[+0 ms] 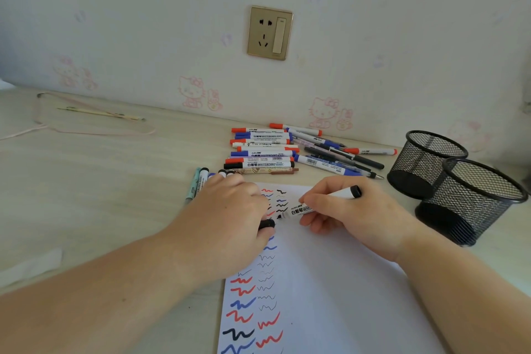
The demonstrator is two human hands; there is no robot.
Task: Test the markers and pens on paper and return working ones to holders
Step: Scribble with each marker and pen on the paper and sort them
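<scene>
Your pale wood-grain counter (115, 181) bears a scribbled paper sheet (330, 282), a pile of markers and pens (275, 149), two black mesh holders (425, 164) (474, 201), and a clear pouch (92, 115).

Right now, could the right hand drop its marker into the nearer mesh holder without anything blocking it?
Probably yes. The right hand grips the black marker on the paper, and the nearer mesh holder stands just to its right, open-topped, with only bare desk between.

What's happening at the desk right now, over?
Right hand holds black marker, tip on paper. Left hand pinches its cap. Holders empty as far as seen; untested pile behind; nothing blocking.
</scene>
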